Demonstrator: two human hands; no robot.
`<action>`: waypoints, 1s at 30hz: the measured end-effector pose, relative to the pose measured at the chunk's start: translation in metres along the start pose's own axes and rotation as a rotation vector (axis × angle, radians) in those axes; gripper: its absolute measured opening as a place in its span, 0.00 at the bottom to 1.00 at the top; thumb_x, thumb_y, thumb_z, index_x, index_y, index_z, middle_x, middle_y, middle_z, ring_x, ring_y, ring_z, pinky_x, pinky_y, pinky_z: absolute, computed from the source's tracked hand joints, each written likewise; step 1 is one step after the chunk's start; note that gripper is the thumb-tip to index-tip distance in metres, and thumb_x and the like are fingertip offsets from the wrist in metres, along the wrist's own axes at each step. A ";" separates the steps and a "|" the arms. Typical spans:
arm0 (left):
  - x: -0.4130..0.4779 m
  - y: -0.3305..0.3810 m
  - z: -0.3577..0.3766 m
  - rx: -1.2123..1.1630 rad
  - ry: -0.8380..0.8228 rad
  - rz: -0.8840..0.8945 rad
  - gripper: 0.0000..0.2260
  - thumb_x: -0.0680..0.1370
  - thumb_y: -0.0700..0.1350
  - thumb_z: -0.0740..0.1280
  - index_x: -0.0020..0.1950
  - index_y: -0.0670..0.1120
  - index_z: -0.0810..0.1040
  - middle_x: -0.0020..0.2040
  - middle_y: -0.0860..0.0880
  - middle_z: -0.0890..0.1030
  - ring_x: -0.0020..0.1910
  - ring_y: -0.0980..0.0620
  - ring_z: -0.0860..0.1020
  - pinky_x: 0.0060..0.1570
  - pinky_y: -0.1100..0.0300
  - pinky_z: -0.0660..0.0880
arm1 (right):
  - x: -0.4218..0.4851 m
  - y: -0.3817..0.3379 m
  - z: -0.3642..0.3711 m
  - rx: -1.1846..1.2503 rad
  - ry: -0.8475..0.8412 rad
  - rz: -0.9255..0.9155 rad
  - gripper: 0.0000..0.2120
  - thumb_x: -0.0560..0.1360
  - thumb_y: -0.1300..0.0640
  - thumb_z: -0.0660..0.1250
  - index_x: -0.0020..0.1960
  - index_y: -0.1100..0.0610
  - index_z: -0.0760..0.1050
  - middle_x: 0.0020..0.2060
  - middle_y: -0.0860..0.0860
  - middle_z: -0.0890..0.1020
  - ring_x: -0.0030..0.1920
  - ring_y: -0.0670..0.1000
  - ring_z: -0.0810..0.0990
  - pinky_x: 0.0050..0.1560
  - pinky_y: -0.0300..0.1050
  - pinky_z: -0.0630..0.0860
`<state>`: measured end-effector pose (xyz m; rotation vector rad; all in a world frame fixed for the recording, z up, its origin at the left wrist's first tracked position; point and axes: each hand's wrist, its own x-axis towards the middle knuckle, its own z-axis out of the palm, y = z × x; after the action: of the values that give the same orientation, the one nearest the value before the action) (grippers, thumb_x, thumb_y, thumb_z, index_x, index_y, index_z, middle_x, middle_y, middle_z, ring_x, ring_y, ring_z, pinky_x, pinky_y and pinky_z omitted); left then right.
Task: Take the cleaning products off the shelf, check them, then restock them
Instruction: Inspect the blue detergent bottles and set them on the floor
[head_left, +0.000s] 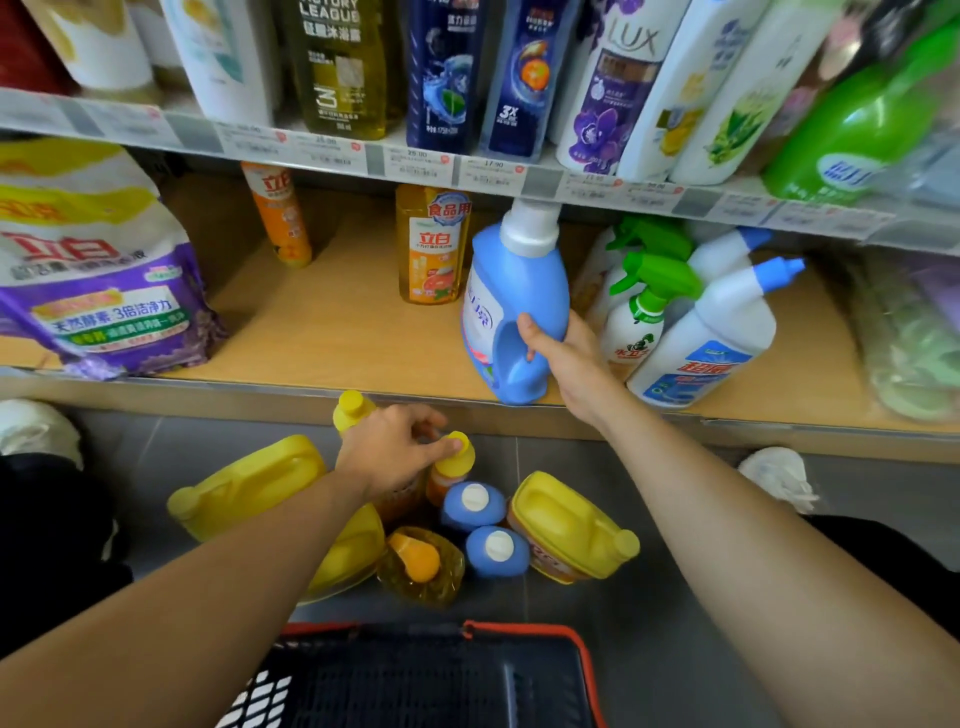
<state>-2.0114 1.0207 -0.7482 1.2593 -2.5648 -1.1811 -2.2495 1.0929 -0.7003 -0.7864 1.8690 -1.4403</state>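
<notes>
With the right hand (566, 358) wrapped around the blue jug (514, 312) at the shelf (337, 332) edge, and left hand (389, 457) fingertips pinching an orange bottle (451, 467) on the floor, seat the jug fully upright before releasing.

blurred price tags (415, 161), basket (519, 675) cropped

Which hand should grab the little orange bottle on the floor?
Probably the left hand: its fingers already touch the small orange bottle at its yellow cap. The right hand is busy gripping the blue detergent jug on the shelf.
</notes>
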 end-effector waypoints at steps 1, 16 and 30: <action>-0.002 0.001 -0.001 -0.029 -0.002 0.016 0.17 0.74 0.62 0.74 0.57 0.55 0.82 0.47 0.60 0.84 0.51 0.59 0.81 0.53 0.52 0.80 | -0.007 -0.001 -0.002 -0.022 -0.025 -0.010 0.19 0.68 0.42 0.74 0.53 0.51 0.76 0.39 0.42 0.82 0.44 0.46 0.81 0.46 0.39 0.76; -0.022 0.067 -0.084 -0.792 0.353 0.220 0.26 0.76 0.45 0.75 0.72 0.47 0.71 0.65 0.51 0.78 0.59 0.52 0.79 0.56 0.58 0.78 | -0.083 -0.099 -0.024 -0.604 -0.121 -0.331 0.21 0.69 0.50 0.80 0.36 0.60 0.71 0.32 0.54 0.71 0.34 0.49 0.68 0.34 0.44 0.61; -0.072 0.113 -0.125 -0.968 -0.117 0.516 0.24 0.63 0.38 0.80 0.56 0.45 0.76 0.53 0.44 0.85 0.57 0.43 0.82 0.57 0.51 0.79 | -0.168 -0.110 -0.030 0.072 -0.324 0.097 0.21 0.58 0.48 0.83 0.35 0.57 0.73 0.24 0.52 0.65 0.22 0.48 0.61 0.24 0.39 0.58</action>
<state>-1.9930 1.0367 -0.5667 0.3007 -1.7152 -1.9628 -2.1623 1.2174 -0.5658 -0.8272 1.5792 -1.2304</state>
